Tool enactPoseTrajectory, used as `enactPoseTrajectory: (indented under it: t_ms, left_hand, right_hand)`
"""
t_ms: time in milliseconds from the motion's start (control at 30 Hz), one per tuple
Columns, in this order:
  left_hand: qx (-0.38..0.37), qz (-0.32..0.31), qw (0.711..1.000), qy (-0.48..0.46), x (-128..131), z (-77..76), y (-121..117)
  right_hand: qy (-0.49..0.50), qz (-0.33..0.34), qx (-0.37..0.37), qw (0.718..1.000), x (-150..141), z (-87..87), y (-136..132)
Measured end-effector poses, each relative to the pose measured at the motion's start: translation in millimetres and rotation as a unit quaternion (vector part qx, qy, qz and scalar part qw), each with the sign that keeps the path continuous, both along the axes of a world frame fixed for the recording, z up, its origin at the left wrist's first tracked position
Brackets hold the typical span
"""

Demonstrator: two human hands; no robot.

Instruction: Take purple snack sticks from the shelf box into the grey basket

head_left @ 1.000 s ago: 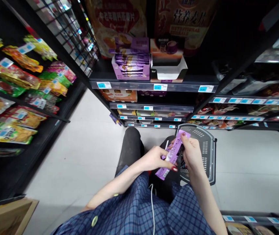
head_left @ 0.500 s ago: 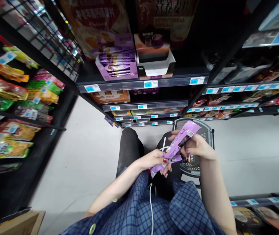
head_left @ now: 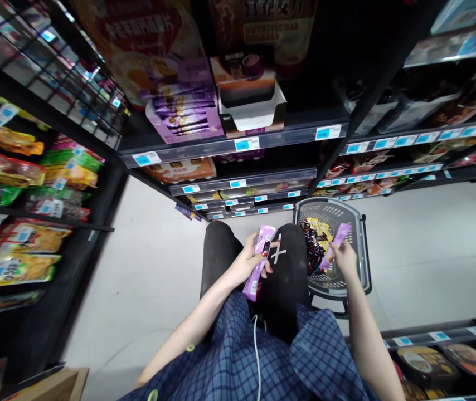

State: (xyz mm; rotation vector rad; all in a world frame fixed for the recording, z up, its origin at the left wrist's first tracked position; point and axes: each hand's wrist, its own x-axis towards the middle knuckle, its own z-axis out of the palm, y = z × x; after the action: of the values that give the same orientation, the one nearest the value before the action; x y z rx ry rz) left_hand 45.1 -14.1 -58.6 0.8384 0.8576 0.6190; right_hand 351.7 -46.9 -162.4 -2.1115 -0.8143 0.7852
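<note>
Two purple strips are held apart, one in each hand. The right strip (head_left: 336, 242) is pinched by its near-right edge between the fingers of the right hand (head_left: 347, 259), with no visible gap in the grip, and is held over the basket (head_left: 362, 225). Whether the packets below are touched by it cannot be told. Yellow packets (head_left: 320, 226) and dark packets (head_left: 314, 248) are gathered along the basket's left side.

The left strip (head_left: 256, 275) is held between the knees (head_left: 220, 236) by the left hand (head_left: 246, 263); the thumb is laid across its face and the other fingers are only partly closed behind it. Whether a second strip is hidden there cannot be told.

The step in hand is judged to be the laying of the right strip in the basket. For that, it would need to be lowered a little and the pinch loosened, with the left strip kept clear.

Both long axes are pointed away from the body, towards the shelf (head_left: 204, 146). The far ends are tipped to the right, the right strip's more strongly; which end is the top cannot be read.
</note>
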Motion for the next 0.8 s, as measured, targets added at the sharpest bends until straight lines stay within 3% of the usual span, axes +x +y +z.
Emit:
enactPoseTrajectory:
  t_ms: [100, 200, 267, 367, 467, 533, 633, 800]
  left_hand:
    - [0.011, 0.018, 1.000, 0.004, 3.0, 9.1, 1.2]
    - [-0.006, 0.032, 0.999, -0.028, 7.6, 15.8, 1.8]
    - [-0.022, 0.019, 0.999, -0.031, 9.2, 19.2, 1.8]
    - [-0.002, -0.017, 1.000, -0.004, 10.5, 24.6, 1.4]
    - [0.027, -0.051, 0.998, 0.000, 10.8, 30.2, 1.9]
    - [0.022, -0.068, 0.997, -0.021, 9.6, 32.9, 2.7]
    - [0.000, -0.080, 0.995, -0.066, 4.3, 34.6, 3.8]
    - [-0.014, -0.123, 0.986, -0.108, -12.2, 37.6, 2.1]
  right_hand:
    - [-0.033, -0.007, -0.047, 0.998, -12.2, -16.1, 2.7]
    - [-0.023, 0.043, -0.037, 0.998, -28.8, -5.0, 15.1]
    - [0.008, 0.106, -0.002, 0.994, -44.9, 17.2, 24.2]
    - [0.071, 0.204, 0.062, 0.974, -76.4, 65.4, 33.8]
    - [0.170, 0.313, 0.153, 0.922, -104.6, 112.4, 41.1]
    - [0.182, 0.345, 0.161, 0.907, -115.0, 133.4, 47.1]
    - [0.187, 0.323, 0.157, 0.914, -117.6, 147.9, 57.9]
    - [0.201, 0.199, 0.215, 0.935, -109.5, 157.7, 71.8]
